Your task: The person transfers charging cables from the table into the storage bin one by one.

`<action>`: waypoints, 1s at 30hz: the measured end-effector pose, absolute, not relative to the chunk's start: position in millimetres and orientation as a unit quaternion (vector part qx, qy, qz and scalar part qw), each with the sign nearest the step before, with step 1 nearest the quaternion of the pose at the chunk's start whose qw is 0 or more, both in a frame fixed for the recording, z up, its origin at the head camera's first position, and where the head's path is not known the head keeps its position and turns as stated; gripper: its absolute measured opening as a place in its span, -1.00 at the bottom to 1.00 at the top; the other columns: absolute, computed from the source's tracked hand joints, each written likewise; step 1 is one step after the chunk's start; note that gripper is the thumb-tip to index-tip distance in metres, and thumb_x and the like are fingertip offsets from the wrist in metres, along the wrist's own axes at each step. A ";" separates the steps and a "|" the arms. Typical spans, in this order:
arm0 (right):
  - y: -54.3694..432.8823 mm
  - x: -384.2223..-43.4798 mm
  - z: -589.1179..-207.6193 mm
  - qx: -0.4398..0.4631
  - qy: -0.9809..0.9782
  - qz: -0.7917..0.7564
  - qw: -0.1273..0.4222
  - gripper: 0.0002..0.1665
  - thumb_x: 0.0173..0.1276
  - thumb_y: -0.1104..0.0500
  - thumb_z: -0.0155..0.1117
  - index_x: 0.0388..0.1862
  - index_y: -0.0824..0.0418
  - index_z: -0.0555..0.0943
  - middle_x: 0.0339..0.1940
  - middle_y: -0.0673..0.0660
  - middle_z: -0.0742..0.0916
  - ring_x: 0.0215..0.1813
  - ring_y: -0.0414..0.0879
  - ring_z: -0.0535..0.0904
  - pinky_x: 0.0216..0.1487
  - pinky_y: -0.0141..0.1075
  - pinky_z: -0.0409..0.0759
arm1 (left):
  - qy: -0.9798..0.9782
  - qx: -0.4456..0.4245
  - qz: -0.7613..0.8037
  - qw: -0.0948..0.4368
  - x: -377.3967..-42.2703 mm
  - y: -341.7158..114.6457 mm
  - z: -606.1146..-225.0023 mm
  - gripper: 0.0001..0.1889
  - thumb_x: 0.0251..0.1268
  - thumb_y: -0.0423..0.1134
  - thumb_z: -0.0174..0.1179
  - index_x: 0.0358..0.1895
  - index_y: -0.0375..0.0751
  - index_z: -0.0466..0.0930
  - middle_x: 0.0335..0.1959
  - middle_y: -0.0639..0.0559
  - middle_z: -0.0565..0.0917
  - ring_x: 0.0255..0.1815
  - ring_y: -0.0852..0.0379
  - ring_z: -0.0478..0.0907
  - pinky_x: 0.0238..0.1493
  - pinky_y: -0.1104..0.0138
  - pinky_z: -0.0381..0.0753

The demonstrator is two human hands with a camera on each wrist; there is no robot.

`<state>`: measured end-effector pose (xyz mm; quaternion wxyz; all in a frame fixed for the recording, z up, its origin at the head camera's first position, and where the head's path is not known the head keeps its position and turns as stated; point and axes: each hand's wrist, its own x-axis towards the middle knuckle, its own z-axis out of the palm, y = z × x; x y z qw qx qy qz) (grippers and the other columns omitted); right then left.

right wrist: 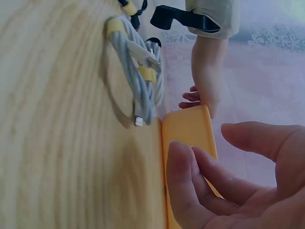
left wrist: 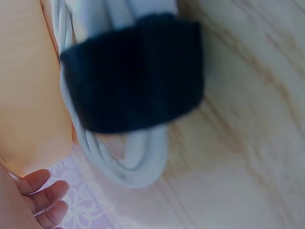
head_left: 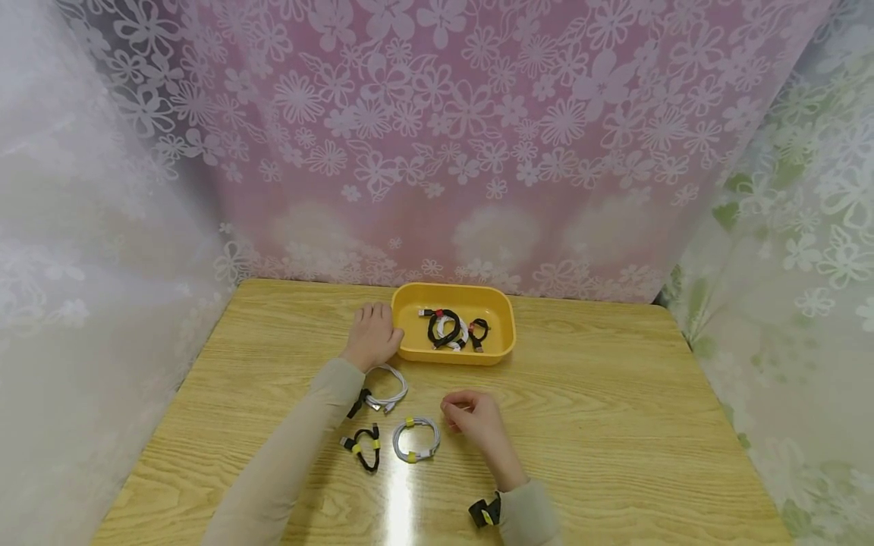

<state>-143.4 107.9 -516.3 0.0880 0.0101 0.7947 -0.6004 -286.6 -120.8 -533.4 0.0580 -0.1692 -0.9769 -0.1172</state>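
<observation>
Fingers of my left hand [head_left: 372, 334] lie loosely bent, gripping nothing, at nine o'clock of the shallow yellow plastic bin [head_left: 413, 330]; from here I can't tell whether they touch it. My right hand [head_left: 479, 421], near six o'clock, holds nothing, thumb parted from bent fingers. Three looped black and white cables [head_left: 432, 327] lie inside; at its eight o'clock I see a white black-strapped cable coil [head_left: 404, 383].
</observation>
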 end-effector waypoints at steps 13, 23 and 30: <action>99.3 -129.5 -532.2 -0.025 0.819 -0.560 0.117 -0.80 0.25 0.30 0.33 -0.24 0.46 0.67 -0.49 0.11 0.68 -0.48 -0.13 0.60 -0.47 -0.31 0.59 | -0.974 -0.170 -0.132 0.064 -285.5 -121.0 -534.4 -0.82 0.42 -0.21 -0.11 -0.28 -0.27 0.27 -0.24 -0.22 0.34 -0.18 -0.16 0.19 -0.03 0.05 0.13; 93.5 -127.0 -543.8 -0.018 0.858 -0.506 0.086 -0.82 0.08 0.33 0.40 -0.31 0.39 0.70 -0.50 0.04 0.67 -0.48 -0.22 0.53 -0.45 -0.37 0.53 | -0.975 -0.167 -0.134 0.065 -285.2 -120.5 -533.0 -0.82 0.42 -0.21 -0.08 -0.26 -0.29 0.27 -0.22 -0.22 0.34 -0.16 -0.17 0.20 -0.02 0.05 0.16; 89.4 -125.5 -540.4 -0.016 0.862 -0.501 0.071 -0.85 0.06 0.31 0.42 -0.37 0.38 0.70 -0.55 0.03 0.66 -0.51 -0.22 0.52 -0.48 -0.37 0.50 | -0.974 -0.167 -0.139 0.069 -285.9 -121.0 -534.7 -0.83 0.41 -0.21 -0.07 -0.30 -0.24 0.26 -0.29 -0.17 0.33 -0.22 -0.14 0.19 -0.06 0.07 0.15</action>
